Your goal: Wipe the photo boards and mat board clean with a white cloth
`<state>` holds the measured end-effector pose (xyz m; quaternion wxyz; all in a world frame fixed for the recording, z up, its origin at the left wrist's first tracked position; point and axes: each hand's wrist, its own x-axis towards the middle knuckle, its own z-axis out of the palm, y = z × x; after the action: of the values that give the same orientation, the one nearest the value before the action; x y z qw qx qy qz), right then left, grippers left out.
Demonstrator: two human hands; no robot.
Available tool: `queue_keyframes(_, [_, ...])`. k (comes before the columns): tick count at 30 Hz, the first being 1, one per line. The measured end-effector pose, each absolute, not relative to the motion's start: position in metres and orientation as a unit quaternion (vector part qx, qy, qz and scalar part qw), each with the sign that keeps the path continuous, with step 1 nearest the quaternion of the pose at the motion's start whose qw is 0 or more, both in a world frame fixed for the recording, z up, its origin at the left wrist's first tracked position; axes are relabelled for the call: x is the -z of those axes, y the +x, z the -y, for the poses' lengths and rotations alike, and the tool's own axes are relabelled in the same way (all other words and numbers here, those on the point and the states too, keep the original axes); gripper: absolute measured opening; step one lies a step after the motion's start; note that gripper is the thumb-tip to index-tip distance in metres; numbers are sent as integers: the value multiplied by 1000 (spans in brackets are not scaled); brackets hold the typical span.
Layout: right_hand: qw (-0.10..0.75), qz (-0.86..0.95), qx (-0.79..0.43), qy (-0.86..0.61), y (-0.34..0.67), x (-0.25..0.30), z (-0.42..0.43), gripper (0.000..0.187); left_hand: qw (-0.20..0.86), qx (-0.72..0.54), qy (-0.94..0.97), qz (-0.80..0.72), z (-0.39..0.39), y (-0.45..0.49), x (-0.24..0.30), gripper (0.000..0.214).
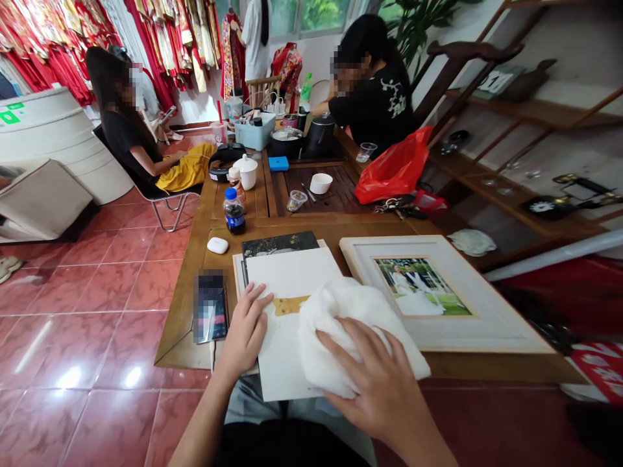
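My left hand [246, 331] lies flat, fingers together, on the left edge of a white board [287, 285] at the near edge of the wooden table [189, 305]. My right hand [377, 383] presses a white cloth [341, 318] onto the right part of that board, fingers spread over the cloth. A gold mark shows on the board between the hands. A white-framed wedding photo [438, 298] lies just right of the cloth. A dark photo print [280, 244] peeks out behind the board.
A phone [210, 307] lies left of my left hand, a white earbud case [217, 245] and a dark drink bottle [234, 212] beyond it. Tea ware, a red plastic bag [394, 172] and keys fill the far table. One person sits at the far end, another on a chair at left.
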<state>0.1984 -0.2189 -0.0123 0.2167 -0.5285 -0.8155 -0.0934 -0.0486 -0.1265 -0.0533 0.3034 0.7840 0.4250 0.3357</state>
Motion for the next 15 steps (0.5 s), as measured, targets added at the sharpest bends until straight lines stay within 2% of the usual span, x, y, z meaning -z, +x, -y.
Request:
queue_keyframes(8, [251, 844, 23, -474, 143, 8, 220, 60, 315, -342, 783, -414, 125, -51, 54, 39])
queue_keyframes(15, [263, 819, 36, -509, 170, 11, 228, 57, 303, -337, 783, -426, 126, -51, 53, 39])
